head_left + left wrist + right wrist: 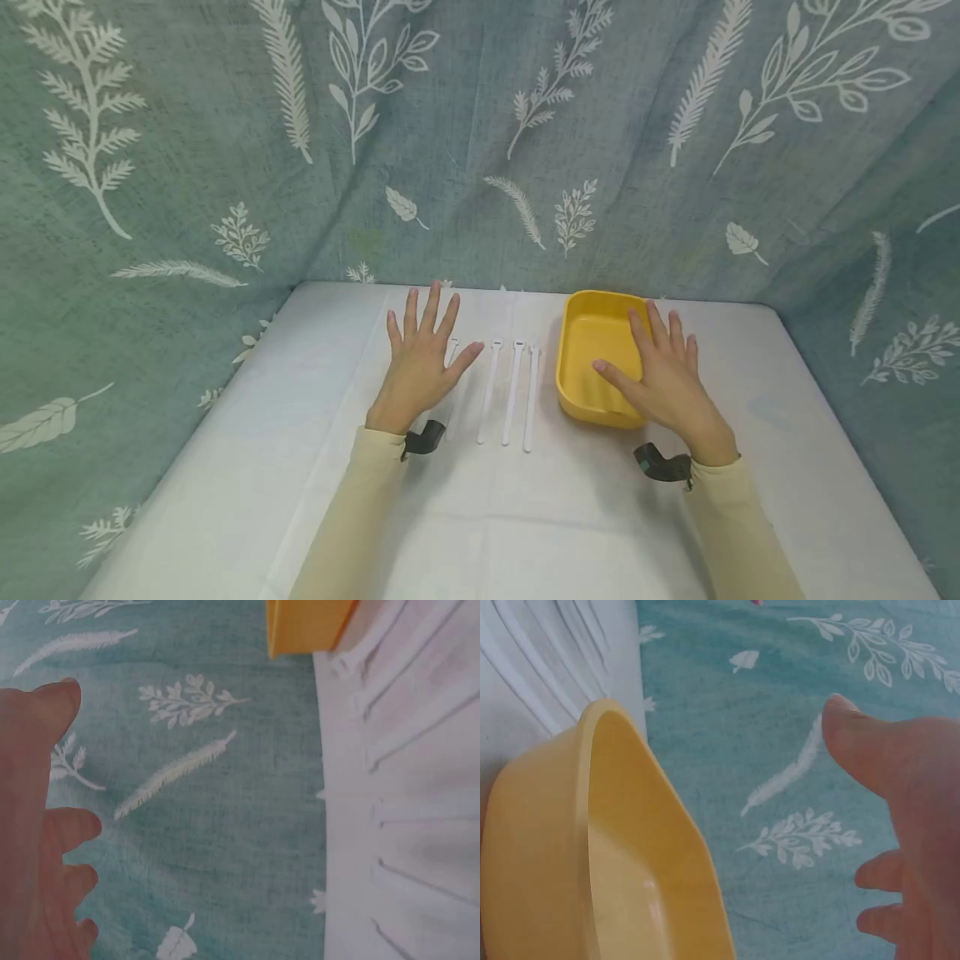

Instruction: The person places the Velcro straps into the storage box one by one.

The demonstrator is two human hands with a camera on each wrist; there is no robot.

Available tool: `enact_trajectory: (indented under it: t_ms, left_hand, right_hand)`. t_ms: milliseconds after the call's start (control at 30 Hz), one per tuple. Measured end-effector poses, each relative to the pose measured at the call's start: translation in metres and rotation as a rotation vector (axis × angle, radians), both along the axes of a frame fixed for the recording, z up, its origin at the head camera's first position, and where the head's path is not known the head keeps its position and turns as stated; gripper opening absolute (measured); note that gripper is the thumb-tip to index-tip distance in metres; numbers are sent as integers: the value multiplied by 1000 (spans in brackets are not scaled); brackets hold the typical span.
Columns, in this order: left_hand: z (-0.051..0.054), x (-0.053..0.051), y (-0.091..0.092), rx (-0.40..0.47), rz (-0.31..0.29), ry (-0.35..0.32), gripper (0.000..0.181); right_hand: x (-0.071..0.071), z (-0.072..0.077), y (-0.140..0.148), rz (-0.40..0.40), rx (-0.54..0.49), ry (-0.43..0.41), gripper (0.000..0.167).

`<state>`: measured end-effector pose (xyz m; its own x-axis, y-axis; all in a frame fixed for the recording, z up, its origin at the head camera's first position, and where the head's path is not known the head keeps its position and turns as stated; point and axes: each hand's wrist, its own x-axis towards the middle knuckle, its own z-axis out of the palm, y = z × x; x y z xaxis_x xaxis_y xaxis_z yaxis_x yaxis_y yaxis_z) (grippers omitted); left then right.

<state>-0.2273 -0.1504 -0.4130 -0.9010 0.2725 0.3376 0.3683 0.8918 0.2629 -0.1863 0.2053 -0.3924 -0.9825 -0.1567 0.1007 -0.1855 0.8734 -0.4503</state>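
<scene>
Several slim white plastic sticks [513,392], each with a small squarish head at its far end, lie side by side on the white table. My left hand [422,360] is spread flat above the leftmost ones and partly hides them. In the left wrist view, the left hand [45,817] is at the left edge, apart from the sticks [427,735]. A yellow rectangular tub [592,350] stands right of the sticks. Over its right side hovers my right hand [671,379], fingers spread, holding nothing. In the right wrist view, the right hand [922,802] appears apart from the tub [540,847].
A white cloth covers the table [525,533]. Blue-green fabric [465,167] with white leaf prints hangs behind the table and along both sides. Dark wrist cameras [663,463] sit at the cuffs of the pale sleeves [348,525].
</scene>
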Motion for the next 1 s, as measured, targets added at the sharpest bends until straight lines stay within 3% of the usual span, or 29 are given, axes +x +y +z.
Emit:
enact_trajectory:
  t_ms: [300,667,1000]
  left_hand:
    - [6,-2,-30,71,38,-33,83]
    - [6,-4,-52,162,84,-53,81]
    - [2,-6,-70,252,120,-30,81]
  right_hand:
    - [-2,1,16,44,-240,-22,98]
    - [0,-11,34,-80,-312,-141,110]
    - [-7,-31,48,-100,-397,-239,115]
